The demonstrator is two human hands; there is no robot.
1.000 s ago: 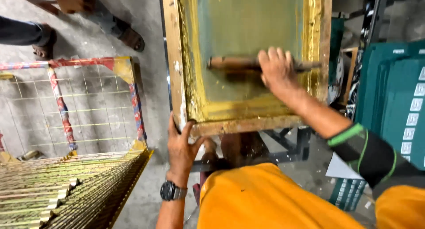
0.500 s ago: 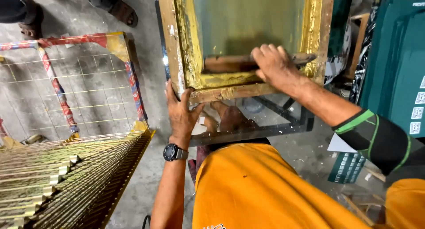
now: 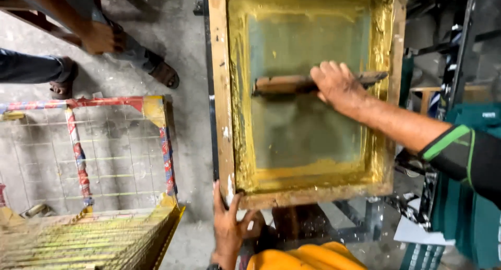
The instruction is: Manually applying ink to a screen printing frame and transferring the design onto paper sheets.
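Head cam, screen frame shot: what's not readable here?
- Squeegee: right hand covers its middle; blade edge under the handle is hidden.
- Left hand: wrist cut off by the bottom edge; fingertips under the wooden frame corner unseen.
- Whatever lies under the mesh: ink film hides it.
- Second person: cropped at the top.
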